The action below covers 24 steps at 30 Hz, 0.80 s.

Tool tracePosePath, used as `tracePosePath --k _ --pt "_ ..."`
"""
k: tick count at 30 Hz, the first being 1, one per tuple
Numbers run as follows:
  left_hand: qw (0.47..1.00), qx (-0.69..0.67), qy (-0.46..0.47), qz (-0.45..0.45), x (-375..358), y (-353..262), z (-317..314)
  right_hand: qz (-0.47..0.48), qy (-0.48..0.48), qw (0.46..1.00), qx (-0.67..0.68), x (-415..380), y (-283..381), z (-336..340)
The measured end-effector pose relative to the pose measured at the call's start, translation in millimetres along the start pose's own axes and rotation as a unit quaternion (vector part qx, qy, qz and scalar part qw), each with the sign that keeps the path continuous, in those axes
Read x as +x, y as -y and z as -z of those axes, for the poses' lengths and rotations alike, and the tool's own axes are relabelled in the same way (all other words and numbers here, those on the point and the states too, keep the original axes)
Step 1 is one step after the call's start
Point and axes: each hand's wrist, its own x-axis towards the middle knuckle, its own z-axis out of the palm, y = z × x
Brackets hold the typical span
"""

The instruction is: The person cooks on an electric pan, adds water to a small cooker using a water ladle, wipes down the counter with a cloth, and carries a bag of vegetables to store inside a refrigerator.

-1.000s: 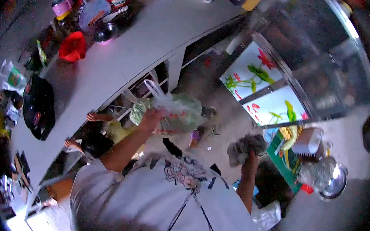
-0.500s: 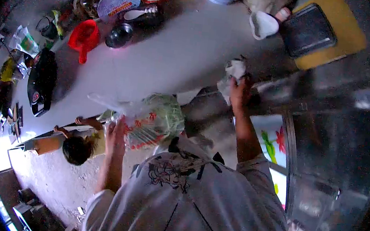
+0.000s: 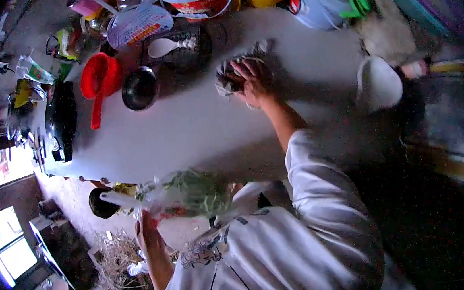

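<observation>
My right hand (image 3: 253,81) presses down on a crumpled grey-white cloth (image 3: 226,81) on the light tabletop (image 3: 188,123), its fingers bent over the fabric. Below the table's near edge, my left hand (image 3: 147,224) grips a clear plastic bag (image 3: 146,195) with red print. Green leafy vegetables (image 3: 192,189) show through the plastic. The bag is blurred, and part of the left hand's fingers is hidden behind it.
A black bowl (image 3: 140,89), a red ladle-shaped scoop (image 3: 100,81) and a white spoon (image 3: 163,48) lie left of the cloth. Buckets (image 3: 319,6) line the back. A white heart-shaped dish (image 3: 385,85) stands right. Another person's head (image 3: 104,204) shows by the near edge.
My right hand has carried the cloth from the near right edge leftward and farther onto the tabletop. The left hand with the bag has dropped lower in view. The camera has turned.
</observation>
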Motion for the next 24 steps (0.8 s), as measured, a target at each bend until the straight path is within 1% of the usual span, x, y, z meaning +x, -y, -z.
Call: tracePosePath --k 2,3,4,6,8,9,11,12,13,14,16,18,20,21,22,23,24 --pt "1.0 0.015 -0.027 0.0 -5 -2 -23 -0.005 -0.008 0.997 0.079 40 -35 -16" --pt "0.999 0.022 -0.036 0.0 -7 -3 -32 -0.007 -0.004 0.996 0.088 58 -50 -24" --pt "0.999 0.027 -0.046 -0.001 -9 -2 -39 -0.004 -0.022 0.997 0.074 76 -64 -34" --pt "0.998 0.036 -0.058 -0.002 -15 -1 -53 0.001 -0.039 0.997 0.064 96 -86 -25" --pt "0.997 0.04 -0.067 -0.004 -20 1 -64 -0.045 0.06 0.996 -0.05 114 -100 17" --pt "0.997 0.042 -0.069 -0.007 -20 2 -67 -0.043 0.06 0.996 -0.047 117 -107 15" --pt "0.997 0.043 -0.071 -0.011 -24 4 -70 -0.114 -0.052 0.991 -0.053 112 -132 12" --pt "0.997 0.042 -0.069 -0.012 -25 4 -71 -0.112 -0.05 0.991 -0.052 108 -147 -6" --pt "0.997 0.043 -0.066 -0.011 -26 4 -71 -0.128 -0.157 0.979 0.009 101 -162 -37" --pt "0.997 0.043 -0.063 -0.011 -26 4 -70 -0.142 -0.261 0.952 0.068 94 -168 -53" --pt "0.998 0.038 -0.048 -0.014 -23 6 -68 -0.2 -0.103 0.974 -0.013 54 -133 20" --pt "0.999 0.029 -0.03 -0.016 -19 8 -64 -0.196 -0.2 0.959 -0.029 13 -126 9" --pt "1.0 0.021 -0.011 -0.018 -12 11 -61 -0.245 -0.093 0.965 -0.01 -41 -84 19" --pt "1.0 0.012 -0.004 -0.018 -9 14 -59 -0.216 -0.102 0.971 -0.004 -83 -62 5" --pt "1.0 0.009 0.008 -0.021 -3 15 -58 -0.182 -0.039 0.982 -0.023 -106 -19 52" --pt "1.0 0.003 0.018 -0.024 1 17 -59 -0.181 -0.036 0.982 -0.032 -121 5 68" --pt "0.999 -0.003 0.023 -0.021 2 19 -59 -0.137 -0.008 0.99 -0.016 -132 26 81"
